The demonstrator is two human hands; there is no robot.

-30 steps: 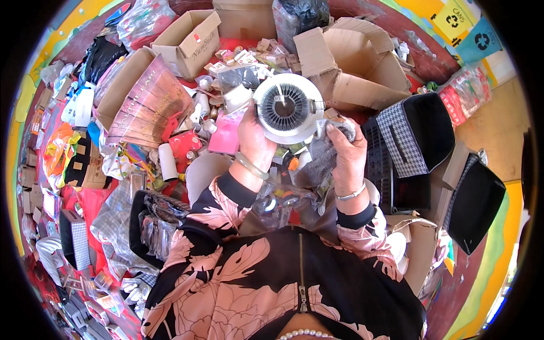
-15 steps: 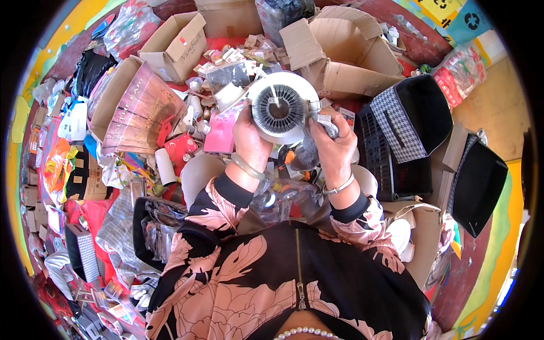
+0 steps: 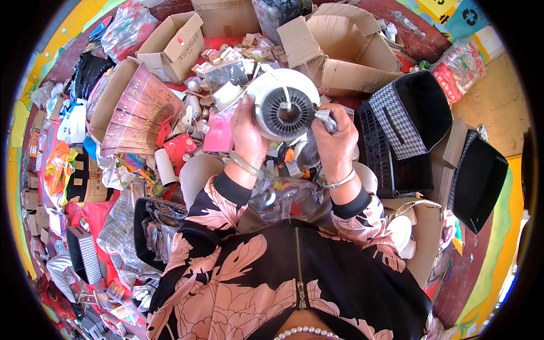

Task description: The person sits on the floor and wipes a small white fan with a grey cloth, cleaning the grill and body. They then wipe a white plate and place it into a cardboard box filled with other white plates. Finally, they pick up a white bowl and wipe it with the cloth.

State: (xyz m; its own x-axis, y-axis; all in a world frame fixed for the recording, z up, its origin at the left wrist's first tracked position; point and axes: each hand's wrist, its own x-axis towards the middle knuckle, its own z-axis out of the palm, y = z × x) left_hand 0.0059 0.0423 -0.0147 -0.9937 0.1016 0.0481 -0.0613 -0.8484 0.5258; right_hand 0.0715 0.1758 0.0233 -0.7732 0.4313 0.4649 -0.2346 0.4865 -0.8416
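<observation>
Nearest is the person's black jacket (image 3: 255, 266) with pink flowers, its zip running up toward twelve o'clock. Beyond it, clear plastic packaging (image 3: 280, 195) lies between the knees. The remaining directions are taken from the round white fitting (image 3: 286, 115) with dark fins, which is held up ahead of the chest, its finned face toward the viewer.

The left hand (image 3: 248, 136) has its grip closed on the fitting's edge at about eight o'clock. The right hand (image 3: 336, 139), near four o'clock, has its grip pinched narrow on a bunched grey cloth (image 3: 324, 118); whether the cloth touches the rim cannot be told.

A bright pink sheet (image 3: 218, 136) and, farther out, a white roll (image 3: 165, 168) lie at eight o'clock. A black crate (image 3: 375, 153) stands at four, a black box with a checked side (image 3: 424, 110) at three.

Farther off, small cartons (image 3: 231, 55) lie heaped at eleven, one open cardboard box (image 3: 348, 73) sits at two, another carton (image 3: 173, 51) at ten, and a dark plastic bag (image 3: 277, 17) at twelve.
</observation>
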